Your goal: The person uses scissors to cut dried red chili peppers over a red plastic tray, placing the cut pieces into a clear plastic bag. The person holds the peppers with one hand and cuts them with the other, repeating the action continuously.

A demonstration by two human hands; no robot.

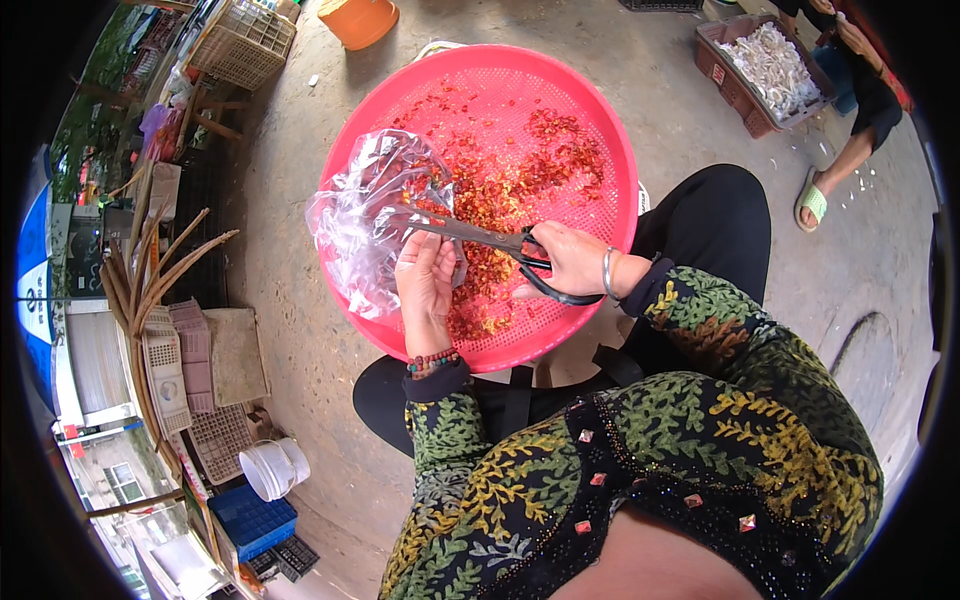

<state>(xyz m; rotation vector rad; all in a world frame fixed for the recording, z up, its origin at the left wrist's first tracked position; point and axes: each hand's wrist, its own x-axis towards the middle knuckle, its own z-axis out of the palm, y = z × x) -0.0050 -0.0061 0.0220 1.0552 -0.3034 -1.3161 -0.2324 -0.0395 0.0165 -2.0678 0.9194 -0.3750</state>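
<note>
My right hand (566,259) grips a pair of black-handled scissors (480,234), its dark blades pointing left and slightly parted at the tips. Just below the blade tips, my left hand (426,281) has its thumb and fingers drawn together; whether something small is pinched there cannot be made out. A crumpled clear plastic bag (352,240) lies beside and behind my left hand, over the left side of a large round pink perforated basket (607,217). Cut red chilli pieces with yellow seeds (487,187) are spread across the basket's bottom, thickest in the middle.
An orange bucket (360,22) stands beyond the basket. At upper right, a brown crate (739,94) holds whitish pieces beside a seated person's sandalled foot (814,199). Along the left are plastic crates (206,442), wooden poles (135,322) and a white bucket (275,469).
</note>
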